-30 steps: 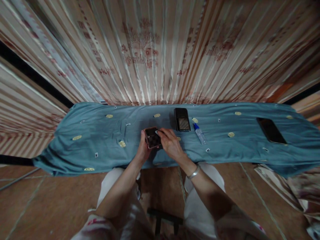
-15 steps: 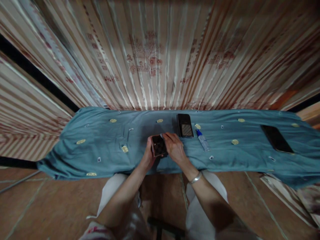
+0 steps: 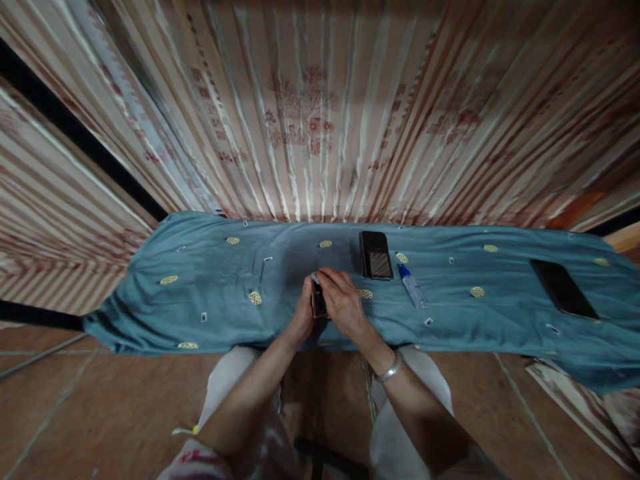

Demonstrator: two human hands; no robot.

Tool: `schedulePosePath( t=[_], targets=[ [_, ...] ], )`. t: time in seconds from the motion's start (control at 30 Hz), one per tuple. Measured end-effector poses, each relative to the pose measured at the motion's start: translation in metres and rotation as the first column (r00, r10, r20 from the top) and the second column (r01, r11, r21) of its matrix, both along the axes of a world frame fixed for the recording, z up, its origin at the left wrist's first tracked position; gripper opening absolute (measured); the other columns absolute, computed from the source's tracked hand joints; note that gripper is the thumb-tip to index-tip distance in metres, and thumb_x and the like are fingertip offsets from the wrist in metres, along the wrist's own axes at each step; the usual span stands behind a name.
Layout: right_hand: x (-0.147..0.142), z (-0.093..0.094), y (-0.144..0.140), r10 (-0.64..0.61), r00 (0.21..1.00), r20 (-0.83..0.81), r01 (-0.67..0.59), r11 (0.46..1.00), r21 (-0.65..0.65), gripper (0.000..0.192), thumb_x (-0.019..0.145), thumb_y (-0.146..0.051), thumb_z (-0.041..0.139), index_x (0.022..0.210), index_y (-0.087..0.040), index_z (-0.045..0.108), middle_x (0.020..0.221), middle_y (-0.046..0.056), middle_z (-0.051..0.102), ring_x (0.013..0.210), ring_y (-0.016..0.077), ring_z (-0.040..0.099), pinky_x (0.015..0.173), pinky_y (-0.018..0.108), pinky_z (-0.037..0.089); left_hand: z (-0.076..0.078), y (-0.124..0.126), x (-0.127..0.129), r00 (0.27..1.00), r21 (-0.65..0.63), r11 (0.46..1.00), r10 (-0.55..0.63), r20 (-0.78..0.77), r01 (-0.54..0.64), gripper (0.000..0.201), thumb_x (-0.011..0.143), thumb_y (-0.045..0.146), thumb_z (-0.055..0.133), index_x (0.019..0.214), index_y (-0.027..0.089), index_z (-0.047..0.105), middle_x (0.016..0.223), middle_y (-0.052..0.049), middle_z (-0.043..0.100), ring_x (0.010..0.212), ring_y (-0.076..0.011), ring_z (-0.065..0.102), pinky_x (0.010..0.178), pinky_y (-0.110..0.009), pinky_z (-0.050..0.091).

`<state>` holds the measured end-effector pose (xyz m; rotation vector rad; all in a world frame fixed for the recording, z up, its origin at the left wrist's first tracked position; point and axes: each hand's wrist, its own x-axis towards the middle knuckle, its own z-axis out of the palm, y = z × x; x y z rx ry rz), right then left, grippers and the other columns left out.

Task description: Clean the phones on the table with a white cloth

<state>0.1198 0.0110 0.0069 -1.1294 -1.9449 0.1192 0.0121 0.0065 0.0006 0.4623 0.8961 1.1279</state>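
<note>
In the middle of the cloth-covered surface, my left hand (image 3: 302,316) is closed around a small dark, glossy, flat rectangular object (image 3: 318,300) with a pinkish edge. It is turned partly on its side, and its exact kind cannot be made out. My right hand (image 3: 342,299) lies over its right side with bent fingers. A small pale cloth-like scrap (image 3: 315,278) shows at those fingertips, against the object's top edge. Just right of my hands lies a black device (image 3: 376,255) with a patterned panel. Beside that is a clear bottle with a blue cap (image 3: 412,287).
A dark phone (image 3: 563,288) lies toward the right end of the teal patterned cloth (image 3: 215,273). Behind the surface hangs a striped curtain (image 3: 320,173). Dark poles (image 3: 80,133) slope down at the left. My knees are below the front edge.
The dark object has turned, so its wide face is now seen narrow between my hands. My right hand has moved further over it. The view has shifted slightly.
</note>
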Motion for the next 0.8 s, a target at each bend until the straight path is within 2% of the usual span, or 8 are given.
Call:
schedulePosePath(
  t=[0.17, 0.37, 0.53, 0.7, 0.8],
  targets=[
    [-0.007, 0.005, -0.003, 0.011, 1.000, -0.018, -0.011, 1.000, 0.006, 0.039, 0.096, -0.017, 0.035, 0.122, -0.018, 0.063, 0.118, 0.012, 0.064, 0.109, 0.0223, 0.057, 0.097, 0.038, 0.049, 0.001, 0.005, 0.000, 0.997, -0.015, 0.998, 0.059, 0.054, -0.058, 0.041, 0.086, 0.053, 0.053, 0.092, 0.015, 0.068, 0.092, -0.005, 0.071, 0.099, -0.0183, 0.065, 0.082, -0.025, 0.050],
    [-0.012, 0.004, -0.007, 0.025, 1.000, -0.001, -0.025, 0.999, 0.030, 0.038, 0.095, -0.014, 0.036, 0.121, -0.018, 0.064, 0.118, 0.012, 0.065, 0.108, 0.0219, 0.057, 0.096, 0.038, 0.050, 0.003, 0.011, -0.001, 0.990, 0.019, 0.993, 0.113, 0.082, -0.115, 0.042, 0.085, 0.053, 0.055, 0.096, 0.015, 0.068, 0.094, -0.004, 0.072, 0.100, -0.0179, 0.064, 0.087, -0.025, 0.048],
    [-0.006, -0.003, -0.001, 0.011, 0.997, 0.077, -0.018, 0.995, 0.095, 0.036, 0.095, -0.014, 0.038, 0.121, -0.013, 0.062, 0.120, 0.015, 0.063, 0.110, 0.0233, 0.056, 0.097, 0.039, 0.049, 0.004, 0.013, -0.002, 0.988, -0.025, 0.993, 0.120, 0.094, -0.118, 0.048, 0.087, 0.056, 0.049, 0.096, 0.014, 0.068, 0.082, -0.004, 0.071, 0.087, -0.0170, 0.067, 0.074, -0.024, 0.050],
    [0.007, -0.011, 0.008, -0.070, 0.991, 0.110, 0.065, 0.997, 0.052, 0.038, 0.095, -0.014, 0.036, 0.122, -0.016, 0.062, 0.120, 0.015, 0.063, 0.110, 0.0257, 0.056, 0.096, 0.045, 0.050, 0.012, 0.015, -0.008, 0.998, -0.061, 0.997, 0.053, 0.034, -0.051, 0.057, 0.090, 0.060, 0.037, 0.104, 0.014, 0.067, 0.076, -0.006, 0.071, 0.070, -0.0184, 0.067, 0.050, -0.024, 0.045],
    [0.011, -0.014, 0.009, -0.078, 0.994, 0.077, 0.077, 0.997, 0.020, 0.037, 0.095, -0.014, 0.036, 0.119, -0.016, 0.064, 0.118, 0.015, 0.064, 0.108, 0.0254, 0.057, 0.094, 0.044, 0.051, 0.015, 0.015, -0.011, 0.999, -0.048, 0.998, 0.039, 0.000, -0.039, 0.058, 0.092, 0.059, 0.033, 0.111, 0.014, 0.064, 0.078, -0.007, 0.071, 0.062, -0.0173, 0.065, 0.044, -0.024, 0.042]
  ],
)
